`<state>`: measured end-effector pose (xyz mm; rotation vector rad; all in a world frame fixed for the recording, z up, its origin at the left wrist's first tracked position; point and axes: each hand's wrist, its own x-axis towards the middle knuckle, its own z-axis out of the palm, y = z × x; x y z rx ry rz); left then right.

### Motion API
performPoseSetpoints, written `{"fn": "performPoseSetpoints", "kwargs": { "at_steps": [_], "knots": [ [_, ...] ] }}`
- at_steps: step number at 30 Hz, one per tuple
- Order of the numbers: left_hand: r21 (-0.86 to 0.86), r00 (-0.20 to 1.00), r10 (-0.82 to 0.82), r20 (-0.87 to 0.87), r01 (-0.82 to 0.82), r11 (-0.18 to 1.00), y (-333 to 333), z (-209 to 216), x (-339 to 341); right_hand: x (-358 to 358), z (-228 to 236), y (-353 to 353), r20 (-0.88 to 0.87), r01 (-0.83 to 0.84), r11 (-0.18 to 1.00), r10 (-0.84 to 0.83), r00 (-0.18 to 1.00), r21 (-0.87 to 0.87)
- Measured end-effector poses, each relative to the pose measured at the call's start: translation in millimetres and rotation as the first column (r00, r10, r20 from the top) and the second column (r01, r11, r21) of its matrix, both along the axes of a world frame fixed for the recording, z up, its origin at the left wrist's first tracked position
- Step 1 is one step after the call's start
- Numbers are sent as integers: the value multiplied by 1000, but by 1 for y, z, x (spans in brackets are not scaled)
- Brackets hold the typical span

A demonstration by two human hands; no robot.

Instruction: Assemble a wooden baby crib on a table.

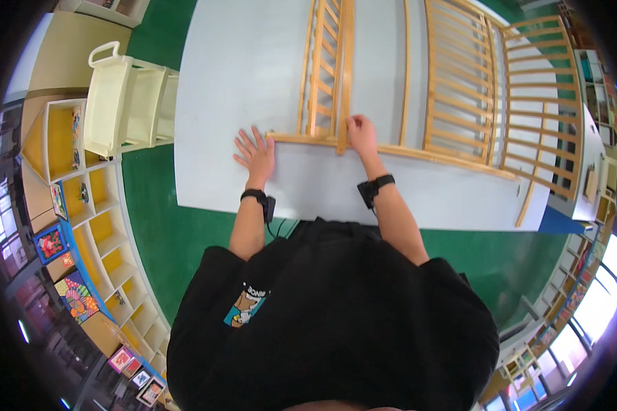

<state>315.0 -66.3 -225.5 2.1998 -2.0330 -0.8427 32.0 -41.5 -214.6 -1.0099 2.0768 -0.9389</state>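
Observation:
My left hand [259, 157] lies with fingers spread on the white table, its thumb side against the left end of a long wooden rail [425, 153]. My right hand [363, 135] is closed, fingers curled together, beside a wooden board [346, 82] where that board crosses the rail. Whatever it pinches, if anything, is too small to make out. Left of the board, a narrow slatted wooden frame [325, 89] reaches away from me, its near end at the rail. Further right, a thin wooden strip [405, 75] and a wide slatted panel [459, 89] also meet the rail.
A second slatted panel [541, 99] rests at the table's right side, with a loose wooden bar [525, 204] near the corner. A cream cart [109, 103] stands left of the table [233, 75]. Low shelves [103, 226] curve along the left over a green floor [157, 233].

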Motion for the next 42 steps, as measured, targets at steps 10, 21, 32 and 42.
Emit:
{"fn": "performPoseSetpoints", "kwargs": {
  "at_steps": [10,21,32,42],
  "knots": [
    [111,999,2,46,-7,994,-20,-7,0,-77,39,143,388,100,994,-112,915,50],
    [-193,975,-140,-173,106,975,-6,-44,62,-292,13,366,113,793,566,-793,598,-226],
    [-56,992,60,-112,-67,996,121,8,48,-528,-12,381,-478,762,646,-684,551,-46],
    [-95,988,33,-149,-47,994,160,50,-35,-574,-48,424,-712,659,707,-599,366,-255]
  ]
}}
